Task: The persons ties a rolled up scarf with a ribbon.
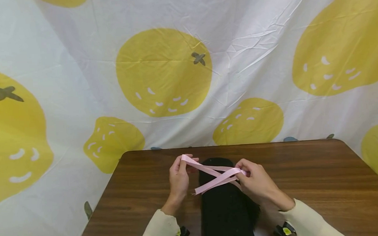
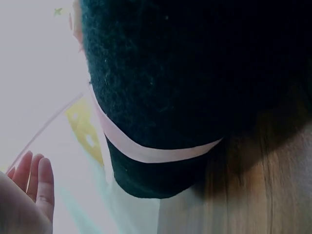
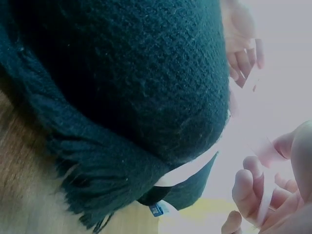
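A rolled dark scarf (image 1: 225, 214) lies lengthwise on the table, its fringe (image 3: 85, 190) spread at one side in the right wrist view. Around its far part runs a pink ribbon (image 2: 158, 155), whose two lengths cross above the roll in the head view. My left hand (image 1: 178, 181), left of the roll, holds one length at the thumb and fingertips. On the other side my right hand (image 1: 257, 181) pinches the other length between thumb and fingers, and a loose end hangs out leftward over the scarf. Part of the ribbon is hidden under the roll.
The brown wooden table (image 1: 142, 199) ends at a far edge just beyond the hands. Behind it hangs a white cloth (image 1: 246, 71) printed with yellow fruit. A small blue and white label (image 3: 157, 209) shows by the scarf's far end.
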Demonstrator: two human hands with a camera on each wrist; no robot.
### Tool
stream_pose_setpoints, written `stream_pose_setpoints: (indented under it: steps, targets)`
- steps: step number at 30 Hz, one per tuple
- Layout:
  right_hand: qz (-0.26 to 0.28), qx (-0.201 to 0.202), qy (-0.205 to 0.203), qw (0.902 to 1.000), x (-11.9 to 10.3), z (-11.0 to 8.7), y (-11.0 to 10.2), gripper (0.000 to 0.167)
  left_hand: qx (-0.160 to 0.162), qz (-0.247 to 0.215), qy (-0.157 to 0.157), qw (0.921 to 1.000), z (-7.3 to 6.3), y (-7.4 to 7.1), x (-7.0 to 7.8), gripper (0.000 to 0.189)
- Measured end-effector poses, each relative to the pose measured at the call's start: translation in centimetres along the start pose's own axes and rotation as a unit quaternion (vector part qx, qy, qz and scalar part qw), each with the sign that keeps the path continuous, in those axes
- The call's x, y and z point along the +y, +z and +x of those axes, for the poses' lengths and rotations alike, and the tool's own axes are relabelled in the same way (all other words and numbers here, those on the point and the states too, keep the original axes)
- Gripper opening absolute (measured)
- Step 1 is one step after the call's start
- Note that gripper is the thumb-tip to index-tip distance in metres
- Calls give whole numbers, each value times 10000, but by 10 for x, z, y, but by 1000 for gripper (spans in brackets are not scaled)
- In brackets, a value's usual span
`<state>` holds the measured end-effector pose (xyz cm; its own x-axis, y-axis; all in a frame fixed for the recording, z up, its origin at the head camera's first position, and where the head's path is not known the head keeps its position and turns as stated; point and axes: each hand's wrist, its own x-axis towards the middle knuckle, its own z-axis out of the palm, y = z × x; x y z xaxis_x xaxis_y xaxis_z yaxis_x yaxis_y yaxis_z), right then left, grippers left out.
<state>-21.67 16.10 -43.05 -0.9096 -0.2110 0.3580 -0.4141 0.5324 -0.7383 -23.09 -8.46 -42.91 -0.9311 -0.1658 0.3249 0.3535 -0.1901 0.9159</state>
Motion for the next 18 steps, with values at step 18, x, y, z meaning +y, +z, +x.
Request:
stream_pose_setpoints:
  steps: [18]
  targets:
    - [-91,268,-286,9992,10,-4,-14,5,415,-261,-192,9986,2,-19,-1,23]
